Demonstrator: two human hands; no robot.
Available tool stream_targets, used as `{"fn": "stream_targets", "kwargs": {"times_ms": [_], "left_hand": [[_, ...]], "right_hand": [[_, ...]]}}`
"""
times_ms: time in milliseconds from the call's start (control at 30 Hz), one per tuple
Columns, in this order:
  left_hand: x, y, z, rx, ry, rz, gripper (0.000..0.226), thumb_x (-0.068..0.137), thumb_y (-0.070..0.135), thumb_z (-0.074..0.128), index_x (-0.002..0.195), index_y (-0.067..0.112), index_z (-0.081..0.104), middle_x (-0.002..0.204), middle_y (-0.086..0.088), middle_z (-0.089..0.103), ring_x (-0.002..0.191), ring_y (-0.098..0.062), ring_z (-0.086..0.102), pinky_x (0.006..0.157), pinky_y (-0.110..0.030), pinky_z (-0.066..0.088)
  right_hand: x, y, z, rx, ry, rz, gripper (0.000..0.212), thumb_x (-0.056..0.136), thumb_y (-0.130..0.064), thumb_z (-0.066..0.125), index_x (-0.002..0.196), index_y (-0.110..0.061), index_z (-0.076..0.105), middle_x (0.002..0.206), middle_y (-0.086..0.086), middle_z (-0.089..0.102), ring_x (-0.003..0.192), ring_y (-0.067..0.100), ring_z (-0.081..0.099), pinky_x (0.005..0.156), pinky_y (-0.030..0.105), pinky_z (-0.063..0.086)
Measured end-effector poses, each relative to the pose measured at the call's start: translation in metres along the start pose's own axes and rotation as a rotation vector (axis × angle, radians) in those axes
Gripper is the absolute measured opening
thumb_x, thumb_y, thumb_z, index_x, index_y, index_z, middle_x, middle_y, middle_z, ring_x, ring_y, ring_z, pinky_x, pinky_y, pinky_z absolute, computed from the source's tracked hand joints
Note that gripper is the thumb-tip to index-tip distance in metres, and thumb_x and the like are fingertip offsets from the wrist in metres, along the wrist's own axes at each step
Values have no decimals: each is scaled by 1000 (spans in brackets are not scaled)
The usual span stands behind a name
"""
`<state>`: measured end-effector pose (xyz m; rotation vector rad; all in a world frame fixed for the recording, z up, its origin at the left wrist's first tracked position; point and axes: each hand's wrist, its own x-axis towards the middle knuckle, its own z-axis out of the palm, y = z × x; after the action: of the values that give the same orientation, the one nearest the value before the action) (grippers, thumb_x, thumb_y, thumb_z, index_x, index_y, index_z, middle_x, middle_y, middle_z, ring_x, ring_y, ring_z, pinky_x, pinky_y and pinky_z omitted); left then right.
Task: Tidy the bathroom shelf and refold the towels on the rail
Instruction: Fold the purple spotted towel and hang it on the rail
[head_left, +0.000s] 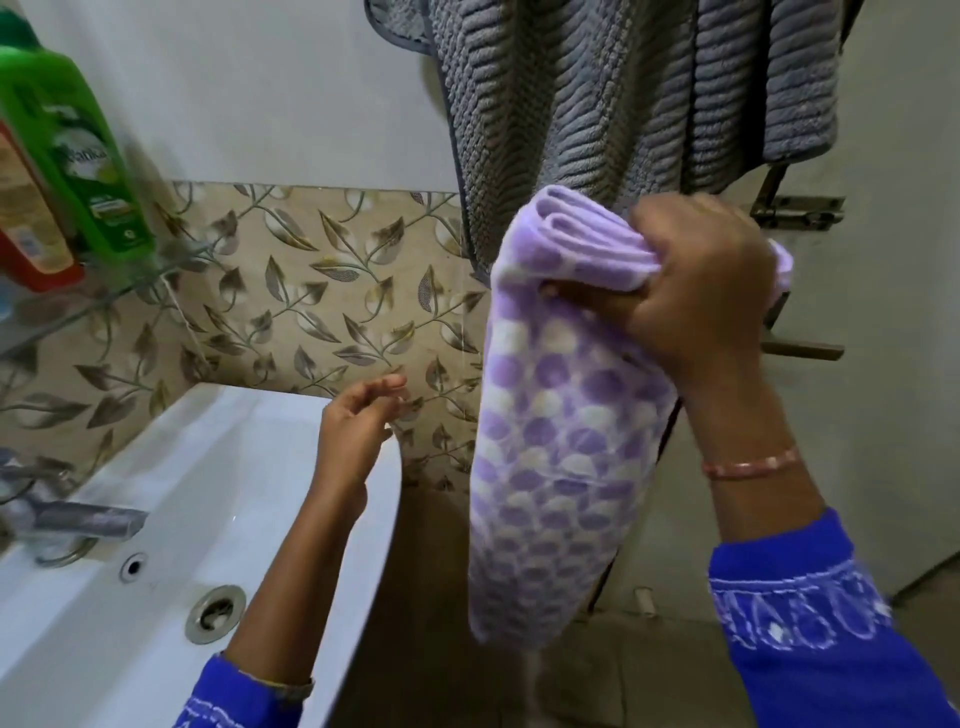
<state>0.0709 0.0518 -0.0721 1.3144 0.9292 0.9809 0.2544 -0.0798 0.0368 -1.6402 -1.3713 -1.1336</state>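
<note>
A folded purple towel with white dots (550, 447) hangs down from my right hand (701, 291), which grips its bunched top fold in front of the metal towel rail (795, 213). A grey ribbed towel (597, 114) is draped over a higher rail, just behind the purple one. My left hand (356, 426) hovers open and empty above the right end of the sink, apart from the towel. At the far left, a glass shelf (104, 296) carries a green bottle (78, 166) and a red bottle (26, 223).
A white sink (291, 545) with a drain and a metal tap (78, 519) fills the lower left. Leaf-patterned tiles (322, 291) cover the wall behind. A second rail bar (805, 349) sticks out on the right wall.
</note>
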Motion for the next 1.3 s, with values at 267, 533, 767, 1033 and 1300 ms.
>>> {"fn": "stream_targets", "kwargs": {"times_ms": [267, 533, 767, 1033, 1300], "left_hand": [[-7, -3, 15, 40, -95, 1, 23, 89, 5, 49, 85, 23, 64, 96, -7, 67, 90, -19, 61, 77, -28, 43], [-4, -7, 24, -2, -104, -14, 22, 89, 1, 48, 85, 16, 63, 83, -6, 64, 77, -16, 59, 71, -23, 43], [-4, -13, 19, -15, -158, 60, 16, 91, 10, 48, 89, 15, 64, 86, -4, 65, 80, -16, 60, 72, -22, 47], [-16, -45, 33, 42, -305, 98, 10, 86, 20, 61, 95, 21, 59, 94, 3, 66, 87, -10, 63, 64, -10, 50], [-10, -80, 48, 361, -213, 241, 34, 78, 29, 70, 106, 16, 56, 102, 2, 62, 92, -8, 61, 74, -15, 49]], "right_hand": [[-54, -7, 51, 78, -682, 10, 28, 69, -42, 63, 69, -14, 62, 69, 12, 68, 65, 33, 63, 57, 29, 32], [-77, -10, 58, 48, -400, -44, 16, 70, -26, 62, 62, -16, 51, 58, 8, 61, 53, 27, 56, 56, 30, 34], [-82, -10, 80, 122, -615, -139, 28, 64, -42, 66, 55, -18, 55, 54, 4, 62, 50, 23, 57, 58, 30, 31], [-41, 8, 67, 90, -347, -224, 29, 70, -43, 58, 62, -16, 51, 59, 7, 58, 56, 26, 56, 60, 33, 24], [-14, 22, 46, 61, -120, -189, 45, 84, -54, 47, 61, -15, 48, 59, 8, 53, 59, 26, 52, 67, 35, 27]]}}
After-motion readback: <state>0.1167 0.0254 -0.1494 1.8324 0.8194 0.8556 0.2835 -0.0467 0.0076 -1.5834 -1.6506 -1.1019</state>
